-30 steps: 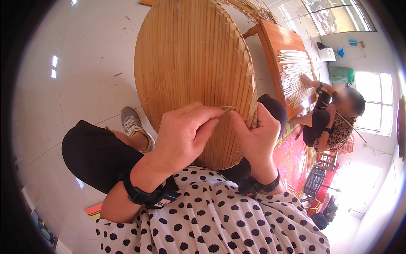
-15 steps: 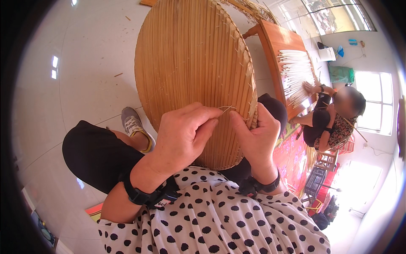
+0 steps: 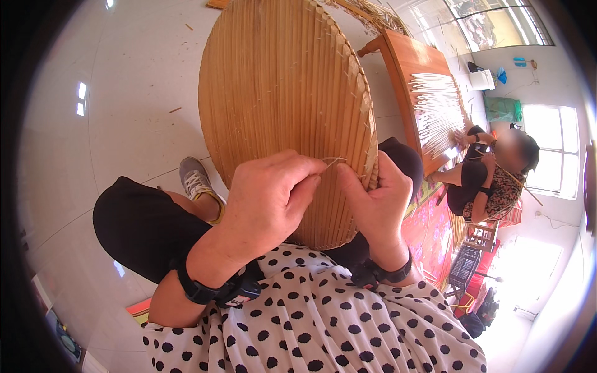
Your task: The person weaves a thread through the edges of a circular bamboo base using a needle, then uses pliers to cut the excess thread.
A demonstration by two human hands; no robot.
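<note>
A large oval panel of tan plant strips (image 3: 280, 81), stitched along its edge, rests across my lap with its far end away from me. My left hand (image 3: 272, 189) is closed in a pinch over the panel, with a thin pale thread (image 3: 334, 160) at its fingertips. That thread loops toward the right thumb. My right hand (image 3: 377, 198) grips the panel's right rim, thumb on top and fingers hidden underneath. Small stitches run along that rim.
To the right a co-worker (image 3: 497, 174) sits by a low wooden table (image 3: 398, 62) bearing rows of pale strips (image 3: 432, 112). Loose straw (image 3: 376, 15) lies beyond the panel. A black crate (image 3: 463, 267) stands at the right, near a red patterned mat (image 3: 429, 239).
My left hand has shifted very slightly while keeping its pinch. The right hand and the panel stay in place. The co-worker's hands have moved at the table.
</note>
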